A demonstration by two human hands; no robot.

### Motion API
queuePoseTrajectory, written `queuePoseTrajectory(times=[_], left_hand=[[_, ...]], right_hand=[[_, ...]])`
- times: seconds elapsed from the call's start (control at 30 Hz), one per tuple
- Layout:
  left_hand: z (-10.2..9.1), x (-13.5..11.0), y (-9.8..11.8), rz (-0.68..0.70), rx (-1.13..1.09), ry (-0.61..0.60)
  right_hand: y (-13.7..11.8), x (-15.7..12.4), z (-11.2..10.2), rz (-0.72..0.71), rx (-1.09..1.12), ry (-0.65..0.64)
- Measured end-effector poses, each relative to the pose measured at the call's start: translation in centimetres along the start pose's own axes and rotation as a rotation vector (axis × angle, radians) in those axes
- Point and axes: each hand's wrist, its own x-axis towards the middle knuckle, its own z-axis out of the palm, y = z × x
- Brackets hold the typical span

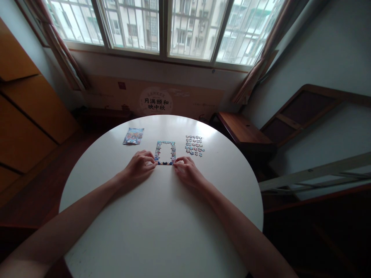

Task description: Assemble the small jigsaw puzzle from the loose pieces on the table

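A rectangular jigsaw puzzle border (174, 148) lies flat on the white round table, its middle bare so that the tabletop shows through. My left hand (142, 160) rests at the border's near left corner, thumb and fingertips closed against the edge. At the near right corner, my right hand (187, 168) pinches the other side in the same way. Loose jigsaw pieces (194, 145) are spread in rough rows to the right of the border, beyond my right hand. The fingers partly hide both near corners.
A colourful picture packet (133, 136) lies at the table's back left. The round white table (156, 224) fills the middle of the view. Behind it are a barred window and a printed wall panel (185, 96); a wooden bench (245, 129) stands at the right.
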Motion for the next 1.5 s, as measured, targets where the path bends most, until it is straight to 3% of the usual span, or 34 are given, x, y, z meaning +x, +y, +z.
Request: queuePoseTrajectory(times=[1.5], left_hand=[[-0.21, 0.05, -0.28, 0.040, 0.000, 0.016]], right_hand=[[-0.04, -0.06, 0.01, 0.013, -0.052, -0.010]])
